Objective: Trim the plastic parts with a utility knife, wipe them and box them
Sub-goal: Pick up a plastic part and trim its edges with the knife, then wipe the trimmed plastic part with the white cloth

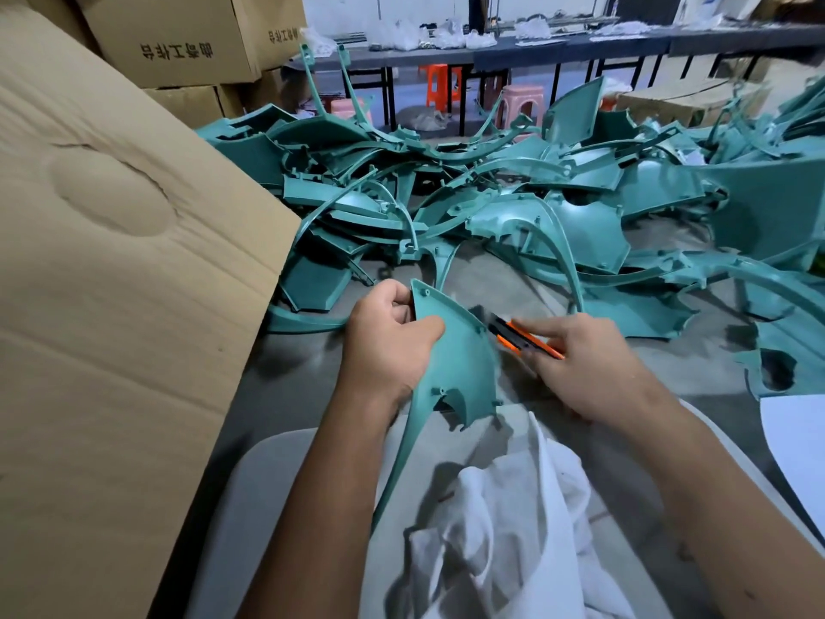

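My left hand (386, 337) grips a teal plastic part (460, 364) near its pointed upper corner, holding it upright over my lap. The part is a curved panel with a long thin leg running down to the lower left. My right hand (585, 364) holds an orange and black utility knife (520, 339), whose tip meets the part's right edge. A white cloth (504, 520) lies crumpled in my lap below both hands.
A large heap of teal plastic parts (513, 203) covers the grey floor ahead. A big cardboard box flap (111, 261) stands at my left, with stacked cartons (178, 42) behind. Tables and coloured stools (520, 105) line the back. A white sheet (794, 444) lies at right.
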A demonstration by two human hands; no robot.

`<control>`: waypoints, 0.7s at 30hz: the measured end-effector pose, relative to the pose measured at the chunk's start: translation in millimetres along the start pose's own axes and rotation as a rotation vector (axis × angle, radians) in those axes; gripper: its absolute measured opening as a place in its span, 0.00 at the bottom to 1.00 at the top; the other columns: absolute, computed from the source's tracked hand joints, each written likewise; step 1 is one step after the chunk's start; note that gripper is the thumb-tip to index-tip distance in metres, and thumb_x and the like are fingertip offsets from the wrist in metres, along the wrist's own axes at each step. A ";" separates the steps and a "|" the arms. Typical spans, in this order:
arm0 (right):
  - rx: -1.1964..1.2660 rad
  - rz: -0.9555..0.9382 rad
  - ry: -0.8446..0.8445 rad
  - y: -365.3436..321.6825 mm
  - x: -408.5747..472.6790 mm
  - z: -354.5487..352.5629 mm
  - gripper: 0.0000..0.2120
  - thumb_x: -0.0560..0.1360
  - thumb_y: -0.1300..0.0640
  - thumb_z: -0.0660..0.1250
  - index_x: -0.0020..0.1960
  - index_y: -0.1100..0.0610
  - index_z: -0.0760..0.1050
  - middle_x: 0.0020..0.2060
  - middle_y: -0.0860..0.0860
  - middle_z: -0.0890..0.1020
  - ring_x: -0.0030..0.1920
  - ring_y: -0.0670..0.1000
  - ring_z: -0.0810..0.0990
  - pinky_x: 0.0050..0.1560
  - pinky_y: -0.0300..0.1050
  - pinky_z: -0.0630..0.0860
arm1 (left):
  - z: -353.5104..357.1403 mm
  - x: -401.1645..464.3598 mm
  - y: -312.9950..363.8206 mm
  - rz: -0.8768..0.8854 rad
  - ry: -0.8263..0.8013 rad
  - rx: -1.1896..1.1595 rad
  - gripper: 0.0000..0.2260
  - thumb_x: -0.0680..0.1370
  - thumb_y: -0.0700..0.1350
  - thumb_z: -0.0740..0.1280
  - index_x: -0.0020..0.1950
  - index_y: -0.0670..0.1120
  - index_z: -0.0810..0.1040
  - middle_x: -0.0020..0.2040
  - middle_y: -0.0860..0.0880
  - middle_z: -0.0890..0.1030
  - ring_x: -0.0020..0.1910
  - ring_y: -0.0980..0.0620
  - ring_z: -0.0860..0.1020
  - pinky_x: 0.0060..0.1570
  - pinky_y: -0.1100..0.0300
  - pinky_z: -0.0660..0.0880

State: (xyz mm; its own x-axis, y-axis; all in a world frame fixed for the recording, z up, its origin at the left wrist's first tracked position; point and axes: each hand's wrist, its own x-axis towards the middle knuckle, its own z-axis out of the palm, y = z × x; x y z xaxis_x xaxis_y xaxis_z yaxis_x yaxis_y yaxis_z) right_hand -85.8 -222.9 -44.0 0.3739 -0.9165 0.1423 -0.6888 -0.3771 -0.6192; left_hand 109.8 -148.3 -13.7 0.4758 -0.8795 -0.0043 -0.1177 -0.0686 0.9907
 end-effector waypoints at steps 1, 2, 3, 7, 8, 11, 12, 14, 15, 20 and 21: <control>-0.065 0.029 0.004 1.9 -0.1 -1.7 0.19 0.78 0.58 0.69 0.65 0.40 0.82 0.38 0.44 0.84 0.33 0.42 0.80 0.31 0.31 0.73 | -0.5 -0.3 1.5 0.005 0.009 -0.008 0.06 0.73 0.31 0.64 0.49 0.34 0.74 0.43 0.32 0.82 0.34 0.44 0.76 0.34 0.51 0.71; -0.112 0.050 0.037 2.9 -0.4 -1.7 0.19 0.78 0.57 0.69 0.65 0.40 0.82 0.41 0.48 0.86 0.36 0.46 0.81 0.35 0.39 0.77 | -1.4 0.4 2.7 0.012 0.025 -0.021 0.05 0.74 0.31 0.64 0.49 0.35 0.74 0.42 0.33 0.82 0.33 0.46 0.76 0.32 0.54 0.72; -0.150 0.053 0.099 3.0 -1.4 -0.4 0.19 0.77 0.55 0.69 0.65 0.39 0.82 0.44 0.50 0.87 0.40 0.54 0.82 0.39 0.45 0.79 | -3.5 1.7 3.5 0.019 0.043 -0.038 0.04 0.74 0.31 0.65 0.48 0.36 0.75 0.40 0.34 0.82 0.32 0.47 0.76 0.30 0.56 0.72; -0.328 0.041 0.255 -1.3 -3.9 5.2 0.19 0.77 0.51 0.71 0.66 0.37 0.79 0.45 0.52 0.85 0.46 0.61 0.81 0.42 0.50 0.77 | -18.8 8.5 5.2 -0.032 0.098 -0.119 0.03 0.76 0.34 0.68 0.44 0.41 0.78 0.31 0.48 0.81 0.27 0.52 0.76 0.26 0.66 0.71; -0.375 0.049 0.235 -3.0 -3.3 4.7 0.18 0.77 0.51 0.71 0.66 0.38 0.80 0.46 0.52 0.84 0.48 0.60 0.80 0.44 0.50 0.77 | -22.9 10.0 4.7 -0.066 0.100 -0.155 0.04 0.77 0.35 0.67 0.43 0.42 0.79 0.29 0.50 0.81 0.26 0.54 0.77 0.25 0.67 0.71; -0.382 -0.081 0.256 -6.9 -3.0 -0.8 0.13 0.77 0.42 0.73 0.59 0.45 0.84 0.49 0.50 0.80 0.54 0.57 0.74 0.54 0.54 0.74 | -32.6 12.6 1.6 -0.201 0.116 -0.251 0.05 0.80 0.40 0.67 0.45 0.42 0.80 0.29 0.48 0.82 0.24 0.53 0.78 0.25 0.65 0.74; -0.243 -0.168 0.222 -8.6 -4.2 -5.2 0.17 0.75 0.35 0.71 0.53 0.46 0.85 0.47 0.48 0.80 0.52 0.54 0.75 0.53 0.54 0.74 | -35.3 13.3 0.0 -0.249 0.113 -0.276 0.05 0.80 0.41 0.67 0.47 0.41 0.80 0.31 0.46 0.82 0.24 0.51 0.79 0.26 0.62 0.75; 0.199 -0.272 -0.144 -16.1 -7.4 -15.1 0.27 0.72 0.25 0.65 0.49 0.47 0.85 0.43 0.46 0.82 0.45 0.52 0.80 0.46 0.53 0.75 | -41.1 14.7 -2.6 -0.326 0.079 -0.321 0.10 0.78 0.41 0.70 0.56 0.36 0.80 0.39 0.40 0.84 0.28 0.46 0.81 0.30 0.57 0.78; 0.368 -0.294 -0.417 -19.1 -10.2 -16.5 0.28 0.72 0.24 0.65 0.52 0.47 0.85 0.44 0.48 0.84 0.45 0.54 0.82 0.44 0.55 0.77 | -44.2 15.0 -3.4 -0.348 0.051 -0.338 0.15 0.77 0.40 0.71 0.61 0.34 0.78 0.44 0.37 0.84 0.31 0.45 0.82 0.30 0.55 0.80; 0.281 -0.576 -1.085 -37.1 -19.8 -5.3 0.37 0.65 0.35 0.80 0.69 0.50 0.79 0.63 0.43 0.80 0.65 0.50 0.78 0.68 0.51 0.72 | -48.9 14.1 -4.3 -0.356 -0.043 -0.343 0.30 0.71 0.29 0.74 0.71 0.40 0.69 0.57 0.33 0.81 0.35 0.41 0.86 0.29 0.53 0.81; 0.256 -0.617 -1.084 -40.3 -20.5 -1.7 0.34 0.65 0.43 0.83 0.67 0.51 0.80 0.61 0.40 0.79 0.65 0.47 0.77 0.68 0.49 0.72 | -48.5 14.6 -4.6 -0.348 -0.021 -0.331 0.31 0.71 0.28 0.73 0.72 0.41 0.68 0.58 0.33 0.80 0.34 0.42 0.85 0.28 0.54 0.81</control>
State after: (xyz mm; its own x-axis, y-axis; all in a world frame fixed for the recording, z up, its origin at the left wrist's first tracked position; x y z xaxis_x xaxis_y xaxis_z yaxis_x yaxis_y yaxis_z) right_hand -66.7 -189.2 -20.6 0.9855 0.0245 -0.1677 -0.1264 -0.5527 -0.8237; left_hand 159.6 -138.0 -11.6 0.4191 -0.8406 -0.3430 0.3311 -0.2102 0.9199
